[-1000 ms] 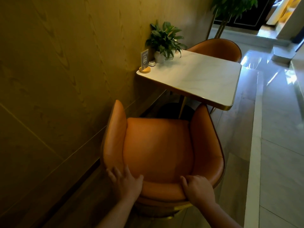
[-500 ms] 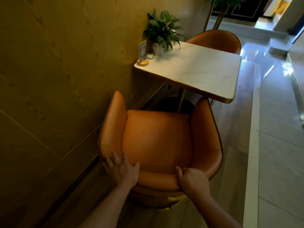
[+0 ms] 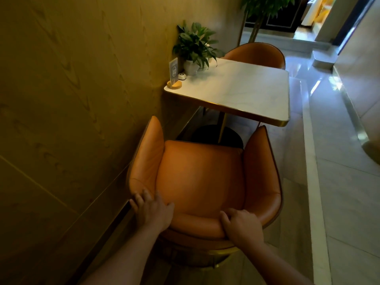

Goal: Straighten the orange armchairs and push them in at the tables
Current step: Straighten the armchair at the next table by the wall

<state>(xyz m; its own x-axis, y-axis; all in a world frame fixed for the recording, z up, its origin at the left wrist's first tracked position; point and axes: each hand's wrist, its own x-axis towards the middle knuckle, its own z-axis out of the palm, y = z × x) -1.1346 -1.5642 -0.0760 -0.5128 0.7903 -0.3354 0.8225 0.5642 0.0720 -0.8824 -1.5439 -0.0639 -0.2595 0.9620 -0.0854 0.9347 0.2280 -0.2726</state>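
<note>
Orange armchair (image 3: 202,182), lower centre, faces the white surface (image 3: 242,89); left hand (image 3: 152,210) and right hand (image 3: 241,225) grip its backrest.

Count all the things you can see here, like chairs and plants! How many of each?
Orange armchairs: 2, near, far
Tables: 1
Plants: 2, potted, tall
Sign stands: 1
Call buttons: 1
Total: 7

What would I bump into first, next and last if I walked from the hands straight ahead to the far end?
Near to far: the hands, left hand and right hand, gripping the near orange armchair → white table → potted plant → far orange armchair → tall plant.
</note>
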